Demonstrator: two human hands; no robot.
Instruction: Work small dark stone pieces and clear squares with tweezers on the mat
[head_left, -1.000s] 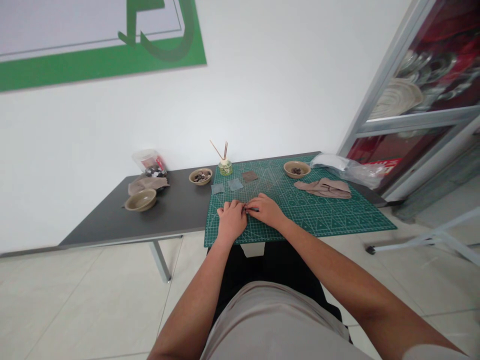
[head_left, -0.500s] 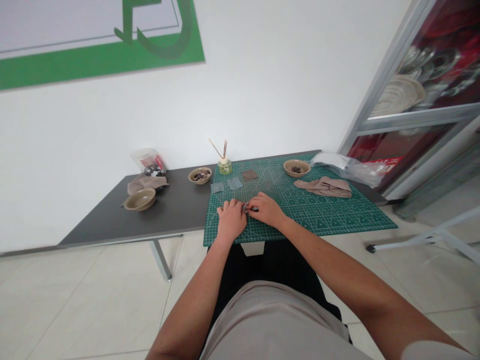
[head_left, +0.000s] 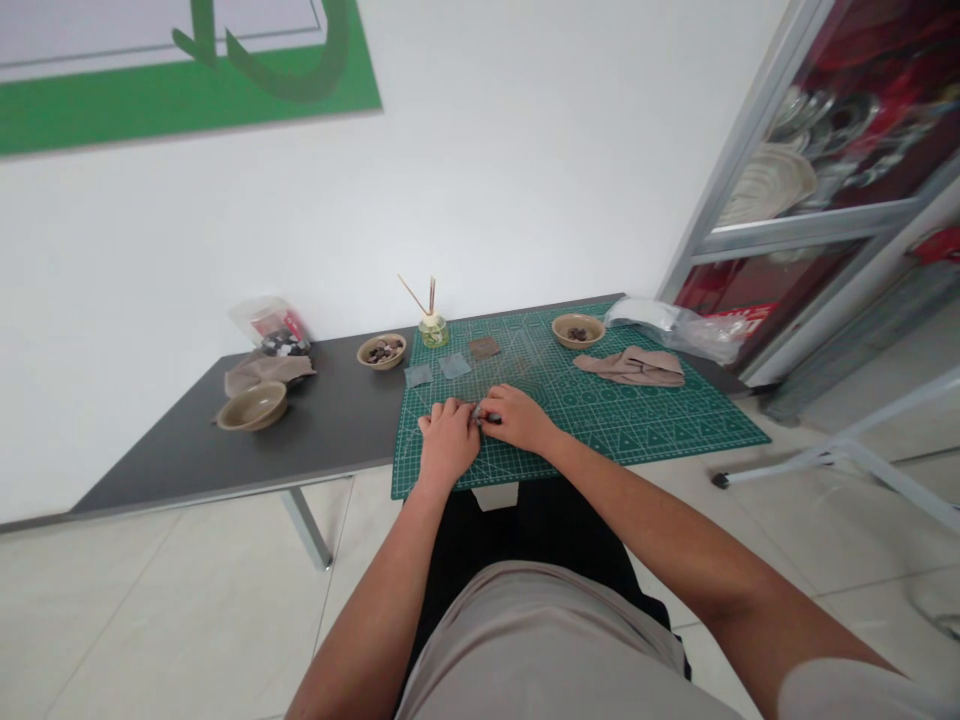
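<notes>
My left hand (head_left: 448,442) and my right hand (head_left: 517,418) meet low over the green cutting mat (head_left: 637,425). Between their fingertips is a small grey piece (head_left: 476,413), mostly hidden and too small to name. The fingers of both hands are closed in on it. Just beyond them lie two thin grey-blue squares (head_left: 454,366) and a brown square (head_left: 484,347), flat on the mat. A bowl (head_left: 577,331) with a few dark lumps stands at the mat's far side, near a crumpled brown cloth (head_left: 634,367).
On the dark table (head_left: 322,425) are a bowl of mixed small pieces (head_left: 382,351), another bowl (head_left: 253,408), a cloth (head_left: 266,372) and a plastic bag (head_left: 270,322). A reed diffuser (head_left: 433,329) stands by the wall. Clear plastic wrapping (head_left: 701,330) lies at the right end.
The whole view has shifted, so the table and things sit slightly further left. Both hands stay together on the small grey piece, with little visible change in their grip.
</notes>
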